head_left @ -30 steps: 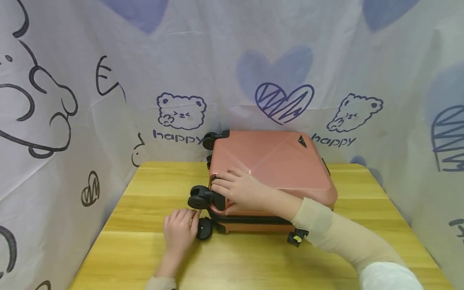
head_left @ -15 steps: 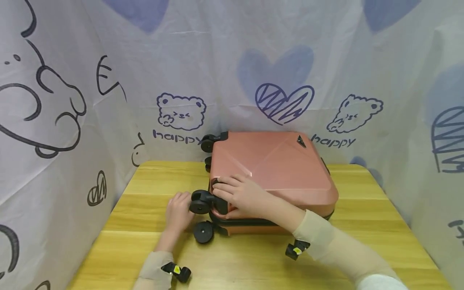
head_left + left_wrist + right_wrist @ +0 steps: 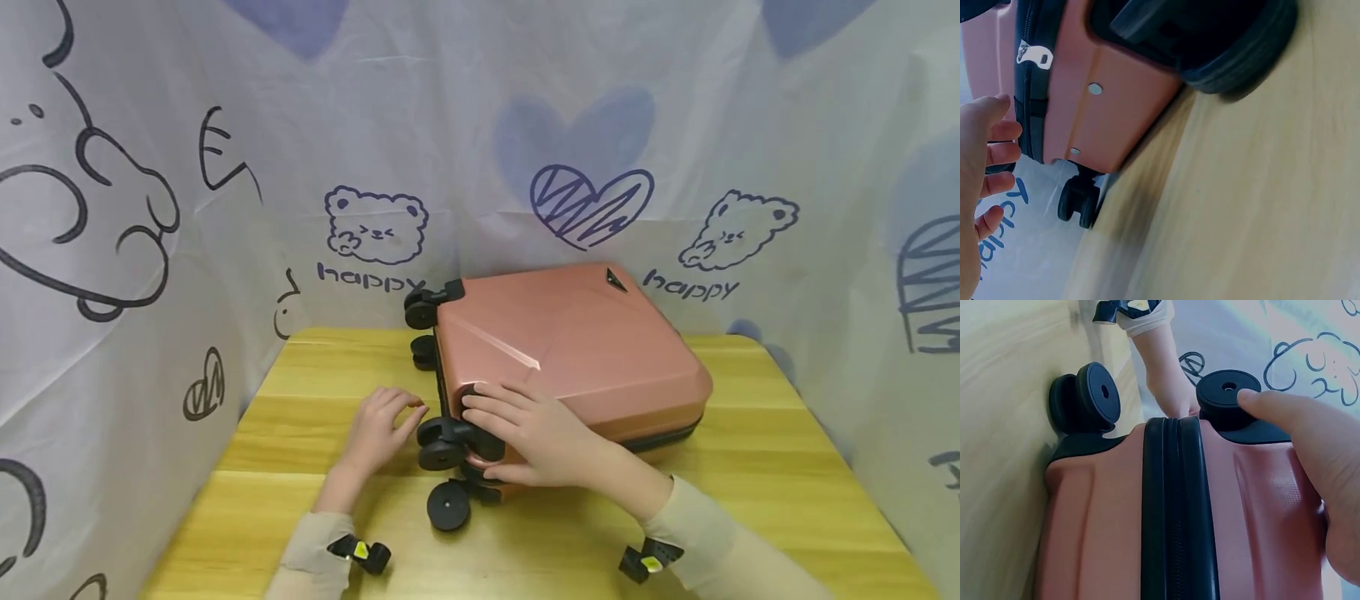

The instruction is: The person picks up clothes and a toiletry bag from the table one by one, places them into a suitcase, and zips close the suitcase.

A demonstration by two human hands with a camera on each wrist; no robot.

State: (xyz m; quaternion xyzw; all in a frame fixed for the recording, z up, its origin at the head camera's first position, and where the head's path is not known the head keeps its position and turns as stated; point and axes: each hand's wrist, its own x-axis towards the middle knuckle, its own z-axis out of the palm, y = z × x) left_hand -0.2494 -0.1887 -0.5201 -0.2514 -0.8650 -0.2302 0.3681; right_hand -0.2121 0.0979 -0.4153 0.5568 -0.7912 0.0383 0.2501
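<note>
A pink hard-shell suitcase (image 3: 570, 333) lies flat on the wooden table, its black wheels pointing left. My right hand (image 3: 543, 437) rests on its near left corner, fingers extended across the top and thumb lower at the side, beside a wheel (image 3: 441, 443). In the right wrist view that thumb (image 3: 1291, 415) lies by a wheel (image 3: 1229, 394). To the left of the wheel side is my left hand (image 3: 378, 433), fingers slightly bent and holding nothing. The left wrist view has this hand (image 3: 975, 169) near the zipper, where a silver zipper pull (image 3: 1036, 56) shows.
A white cloth with printed bears and hearts (image 3: 375, 225) hangs behind and beside the table (image 3: 540, 558). Another wheel (image 3: 448, 506) stands low at the suitcase's near corner. Small black devices (image 3: 362, 552) are strapped to both wrists.
The suitcase has turned, its near left corner shifting right and toward me with my right hand on it. My left hand has moved up from beside the lower wheel, its fingers now visible along the wheel side.
</note>
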